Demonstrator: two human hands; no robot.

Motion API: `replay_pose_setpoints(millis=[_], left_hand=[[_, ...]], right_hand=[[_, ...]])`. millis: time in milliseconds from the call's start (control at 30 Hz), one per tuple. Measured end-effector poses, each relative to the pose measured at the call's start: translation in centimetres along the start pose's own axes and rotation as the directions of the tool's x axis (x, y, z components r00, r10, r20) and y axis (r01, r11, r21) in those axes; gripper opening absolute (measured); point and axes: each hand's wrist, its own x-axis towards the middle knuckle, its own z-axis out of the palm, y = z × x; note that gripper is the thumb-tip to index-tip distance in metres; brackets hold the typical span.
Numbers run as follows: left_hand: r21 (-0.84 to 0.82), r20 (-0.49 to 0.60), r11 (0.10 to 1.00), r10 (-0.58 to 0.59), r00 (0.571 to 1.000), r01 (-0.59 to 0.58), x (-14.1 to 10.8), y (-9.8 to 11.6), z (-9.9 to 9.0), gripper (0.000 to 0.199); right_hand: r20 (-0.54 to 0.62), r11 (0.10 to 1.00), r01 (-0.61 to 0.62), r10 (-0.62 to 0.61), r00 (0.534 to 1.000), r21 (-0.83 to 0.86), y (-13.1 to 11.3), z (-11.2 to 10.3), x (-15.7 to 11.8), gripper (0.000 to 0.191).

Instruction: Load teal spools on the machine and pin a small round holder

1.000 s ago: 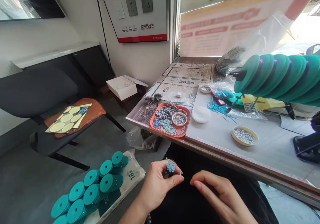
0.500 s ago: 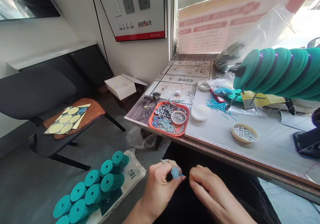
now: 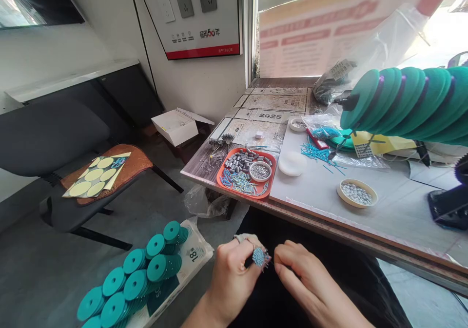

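Between the thumb and fingers of my left hand is a bundle of thin blue rods, its round end facing me and some thin pieces poking out on the right. My right hand is close beside it on the right, thumb and fingers pinched together. Whatever sits in that pinch is too small or hidden to make out. Both hands are over my dark-clothed lap, below the table edge. Nearest on the table is an orange tray with grey cylinders, blue and pale rods, and a small dish of metal beads.
A dish of pale pieces, a white round lid and loose blue sticks lie on the table. Stacked green discs stand at lower left. More green discs hang on a rod at right. A chair stands left.
The blue bundle has turned slightly in my left hand, showing more of its round end. My right hand has shifted a little to the left, nearer the bundle.
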Motion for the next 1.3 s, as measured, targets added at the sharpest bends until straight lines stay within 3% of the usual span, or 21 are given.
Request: replay_pose_setpoints(millis=[567,800,967,1167,1300], left_hand=[[0.083,0.012,0.995,0.051,0.999,-0.052,-0.18,-0.21,0.03,0.014],[0.066,-0.063,0.988,0.140,0.988,-0.136,-0.18,-0.17,0.26,0.019],[0.146,-0.043,0.971,0.197,0.979,-0.189,-0.45,-0.22,0.00,0.018],[0.289,-0.027,0.928,0.253,0.967,-0.235,-0.88,-0.52,0.07,0.018],[0.263,-0.039,0.942,0.225,0.974,-0.207,-0.66,-0.03,0.41,0.017]], right_hand=[[0.016,1.000,-0.011,0.011,1.000,0.015,0.22,0.13,-0.24,0.027],[0.012,1.000,-0.018,0.017,1.000,0.023,0.09,0.14,0.09,0.027],[0.007,1.000,-0.019,0.019,1.000,0.022,0.17,0.19,-0.01,0.028],[-0.050,0.999,0.037,-0.037,0.998,-0.002,0.18,0.34,-0.25,0.028],[-0.118,0.989,0.115,-0.126,0.985,-0.094,0.42,0.56,-0.06,0.026]])
